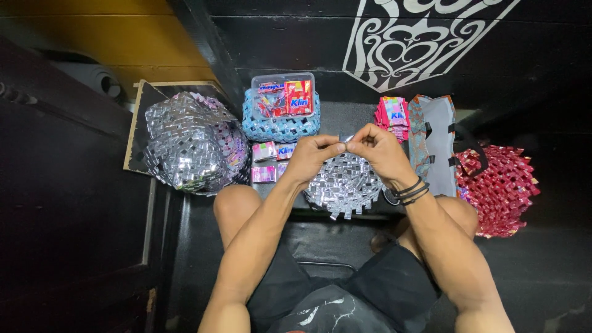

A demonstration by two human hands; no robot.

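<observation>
Black floor and dark wall surround a seated person. Left hand [311,157] and right hand [379,151] meet, fingertips pinching one small folded foil strip [345,146] between them. Just below the fingers lies one round woven silver mat [342,185]. Beyond the fingers sits one blue woven basket [280,126] of glossy sachets.

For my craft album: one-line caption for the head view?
Left hand and right hand pinch a folded silver strip above a round silver woven mat.
</observation>
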